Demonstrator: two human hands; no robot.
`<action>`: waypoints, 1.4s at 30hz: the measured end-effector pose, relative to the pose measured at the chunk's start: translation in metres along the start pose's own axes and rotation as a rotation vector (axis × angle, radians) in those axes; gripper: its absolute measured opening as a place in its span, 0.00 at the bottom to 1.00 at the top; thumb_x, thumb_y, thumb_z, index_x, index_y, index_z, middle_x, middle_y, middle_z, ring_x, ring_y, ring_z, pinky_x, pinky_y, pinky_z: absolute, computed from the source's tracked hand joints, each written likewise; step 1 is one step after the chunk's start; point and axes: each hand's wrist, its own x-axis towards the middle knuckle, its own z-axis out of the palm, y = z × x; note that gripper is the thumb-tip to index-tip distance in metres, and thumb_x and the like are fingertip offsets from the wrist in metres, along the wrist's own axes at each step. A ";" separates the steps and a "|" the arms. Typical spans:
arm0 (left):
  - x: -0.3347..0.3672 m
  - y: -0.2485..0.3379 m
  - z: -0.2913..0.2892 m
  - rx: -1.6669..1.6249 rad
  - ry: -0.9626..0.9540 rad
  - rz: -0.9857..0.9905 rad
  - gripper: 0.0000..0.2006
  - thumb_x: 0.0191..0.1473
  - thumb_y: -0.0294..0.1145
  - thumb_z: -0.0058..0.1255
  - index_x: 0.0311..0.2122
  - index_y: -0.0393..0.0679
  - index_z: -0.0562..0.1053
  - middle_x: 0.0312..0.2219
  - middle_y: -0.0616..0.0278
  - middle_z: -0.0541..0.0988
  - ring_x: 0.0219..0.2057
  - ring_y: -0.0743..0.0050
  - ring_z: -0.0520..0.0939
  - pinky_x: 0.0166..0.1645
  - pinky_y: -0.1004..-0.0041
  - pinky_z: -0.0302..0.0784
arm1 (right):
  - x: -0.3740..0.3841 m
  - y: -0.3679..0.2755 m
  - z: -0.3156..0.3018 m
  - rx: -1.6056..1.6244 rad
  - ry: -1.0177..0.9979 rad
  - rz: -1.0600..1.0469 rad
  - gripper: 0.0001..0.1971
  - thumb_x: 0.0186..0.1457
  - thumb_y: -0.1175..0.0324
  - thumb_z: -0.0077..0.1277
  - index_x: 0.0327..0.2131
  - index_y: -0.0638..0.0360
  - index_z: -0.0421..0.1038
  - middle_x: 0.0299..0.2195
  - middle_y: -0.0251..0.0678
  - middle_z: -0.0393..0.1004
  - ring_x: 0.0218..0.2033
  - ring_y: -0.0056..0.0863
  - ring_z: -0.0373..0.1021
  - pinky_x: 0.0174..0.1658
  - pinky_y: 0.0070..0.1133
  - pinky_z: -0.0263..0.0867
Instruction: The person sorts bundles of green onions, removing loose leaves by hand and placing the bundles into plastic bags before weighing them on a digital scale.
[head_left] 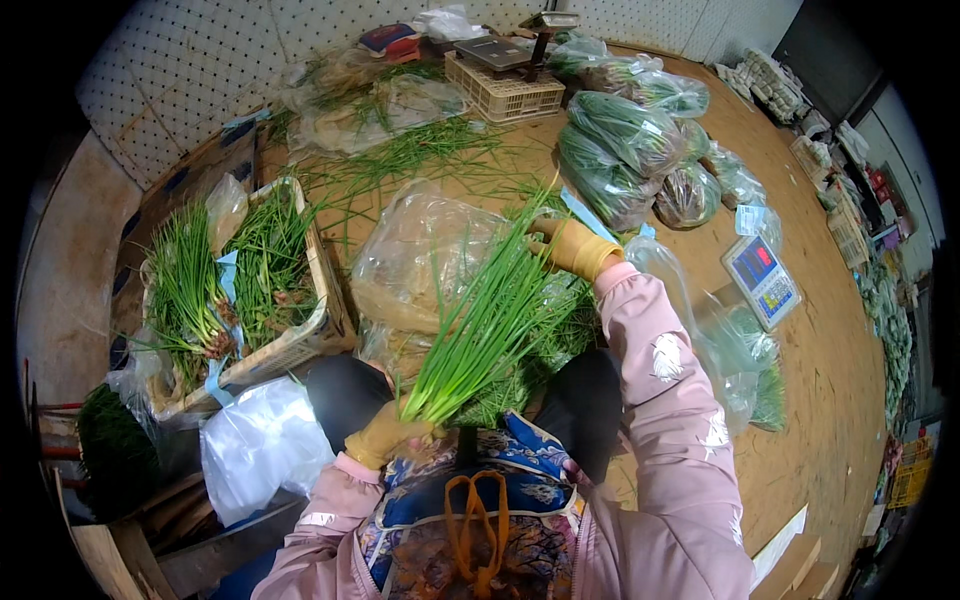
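A bunch of green onions (480, 325) slants across my lap, white ends toward me and leaf tips pointing away to the right. My left hand (388, 437), in a tan glove, is closed round the white ends. At the far end, my gloved right hand (575, 247) has its fingers curled in on the leaf tips. Beneath the bunch, more loose green leaves lie between my knees, partly hidden. Just beyond it, a crumpled clear plastic bag (410, 250) rests on the floor.
A crate (318, 290) of green onions stands at left, with white plastic bags (265, 445) nearer me. Filled bags (620, 150) are piled at far right. A digital scale (762, 280) lies at right. Another scale (492, 52) sits on an upturned crate (505, 95) at the back.
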 end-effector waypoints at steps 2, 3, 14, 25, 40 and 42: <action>0.001 -0.002 -0.001 0.002 -0.006 0.003 0.16 0.42 0.27 0.52 0.40 0.38 0.66 0.24 0.62 0.74 0.17 0.84 0.69 0.21 0.85 0.63 | -0.006 -0.005 -0.005 0.023 -0.012 0.022 0.13 0.50 0.65 0.42 0.39 0.55 0.66 0.29 0.41 0.73 0.31 0.35 0.69 0.35 0.26 0.64; 0.004 -0.003 -0.002 0.013 -0.014 0.004 0.16 0.42 0.27 0.52 0.40 0.38 0.66 0.24 0.62 0.74 0.17 0.83 0.69 0.21 0.85 0.63 | -0.005 0.005 -0.004 0.028 -0.020 0.010 0.12 0.50 0.64 0.42 0.39 0.55 0.67 0.29 0.40 0.73 0.30 0.34 0.69 0.35 0.26 0.64; 0.003 -0.003 -0.004 -0.007 -0.028 -0.017 0.15 0.43 0.26 0.51 0.39 0.38 0.66 0.24 0.61 0.74 0.18 0.83 0.69 0.21 0.85 0.63 | -0.003 0.022 0.019 -0.168 0.262 0.103 0.12 0.47 0.61 0.48 0.33 0.55 0.70 0.27 0.38 0.74 0.29 0.34 0.70 0.32 0.24 0.64; -0.005 0.005 -0.010 0.007 -0.093 -0.036 0.19 0.43 0.27 0.52 0.43 0.36 0.65 0.26 0.59 0.75 0.19 0.83 0.71 0.21 0.86 0.64 | 0.007 0.024 -0.016 -0.251 0.317 0.282 0.35 0.45 0.68 0.46 0.56 0.30 0.42 0.29 0.46 0.72 0.31 0.41 0.69 0.36 0.31 0.63; 0.001 0.009 -0.005 -0.045 -0.176 0.014 0.19 0.43 0.34 0.54 0.40 0.37 0.66 0.25 0.59 0.75 0.17 0.84 0.68 0.22 0.85 0.62 | 0.011 0.095 -0.033 -0.084 0.468 0.563 0.17 0.49 0.57 0.40 0.36 0.59 0.67 0.34 0.49 0.71 0.36 0.43 0.68 0.39 0.32 0.63; -0.001 0.008 -0.007 -0.036 -0.157 0.009 0.18 0.43 0.33 0.54 0.40 0.37 0.66 0.25 0.59 0.75 0.17 0.83 0.68 0.21 0.85 0.62 | 0.007 0.097 -0.044 0.137 0.334 0.583 0.21 0.48 0.65 0.44 0.48 0.53 0.56 0.28 0.45 0.72 0.31 0.40 0.70 0.35 0.29 0.64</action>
